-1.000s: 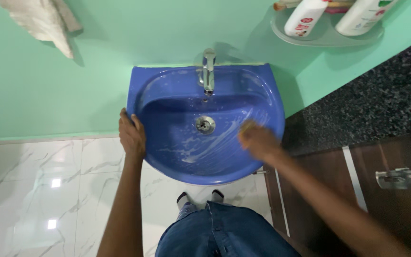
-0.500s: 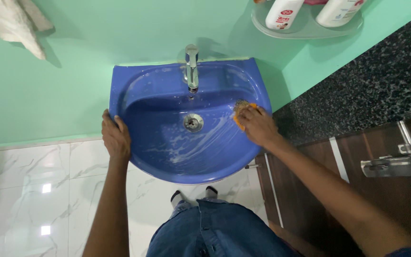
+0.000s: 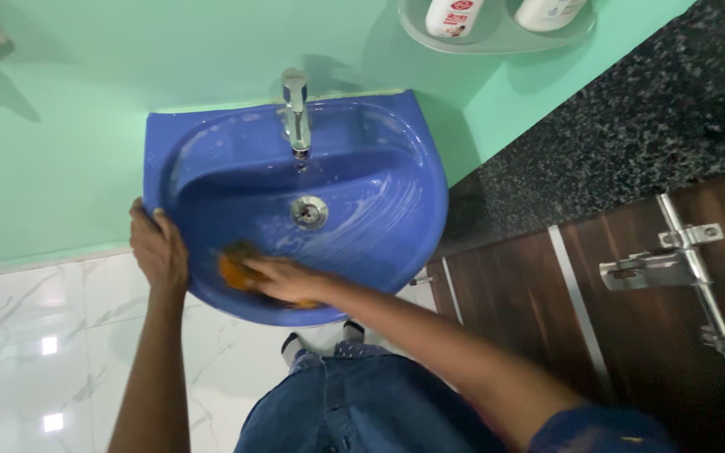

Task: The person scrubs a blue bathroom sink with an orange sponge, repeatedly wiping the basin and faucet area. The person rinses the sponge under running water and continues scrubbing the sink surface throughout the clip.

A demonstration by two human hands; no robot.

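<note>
The left hand (image 3: pixel 159 249) grips the left rim of the one blue sink (image 3: pixel 396 168), its arm straight down from the near edge and its fingers curled over the rim; the right arm reaches across from the lower right, and the right hand (image 3: pixel 283 279) lies flat in the basin near its front-left wall, fingers pressed together on one orange sponge (image 3: pixel 230 270). One chrome tap (image 3: pixel 297 113) stands at the sink's back edge and one round drain (image 3: pixel 309 211) sits in the middle of the basin, with soapy streaks across its right side. Two white bottles (image 3: pixel 451 15) stand on one grey shelf (image 3: pixel 497 38) on the green wall above the sink's back right corner.
</note>
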